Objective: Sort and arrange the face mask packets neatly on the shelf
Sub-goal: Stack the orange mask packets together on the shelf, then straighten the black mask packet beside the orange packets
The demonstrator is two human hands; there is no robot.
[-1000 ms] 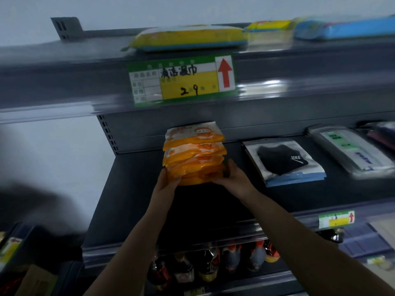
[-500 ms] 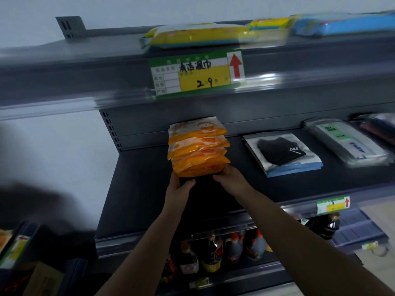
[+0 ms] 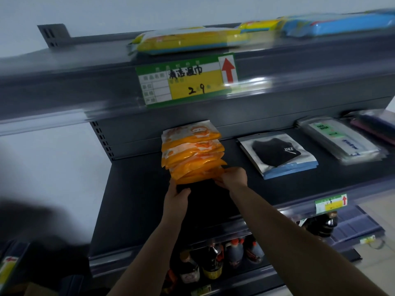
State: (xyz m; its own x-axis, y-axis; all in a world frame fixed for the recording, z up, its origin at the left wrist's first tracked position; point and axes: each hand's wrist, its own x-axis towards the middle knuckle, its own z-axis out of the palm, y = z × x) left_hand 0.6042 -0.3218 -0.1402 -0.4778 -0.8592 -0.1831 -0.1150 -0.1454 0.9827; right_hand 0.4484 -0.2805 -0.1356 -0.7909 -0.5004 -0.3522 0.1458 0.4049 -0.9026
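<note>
Dark grey shelving fills the view against a pale wall, and on the middle shelf [image 3: 139,199] sits the orange packet stack [image 3: 192,154], fanned so each packet peeks out above the one in front, toward the left end of the board. Both hands are at its near edge: the left hand [image 3: 176,196] touches the lower left corner with thumb spread and fingers reaching under, though whether they curl round anything I cannot tell, while the right hand [image 3: 232,178] pinches the front packet's right corner, fingers bent onto the plastic. This looks like the squaring-up step, the pile being pushed or tidied into place. Next move, I'd judge, calls for even pressure from both sides so the slippery packets line up instead of sliding further apart. Just to the right lies the black mask packet [image 3: 277,153] on a blue-edged pile, apart from the orange one, and beyond it a clear pack with green lettering [image 3: 339,139]. Overhead, the upper shelf carries a yellow wipes pack [image 3: 188,40] and a price tag [image 3: 186,81] with a red arrow; that low overhang limits lifting room. Sauce bottles [image 3: 211,263] stand on the shelf below
</note>
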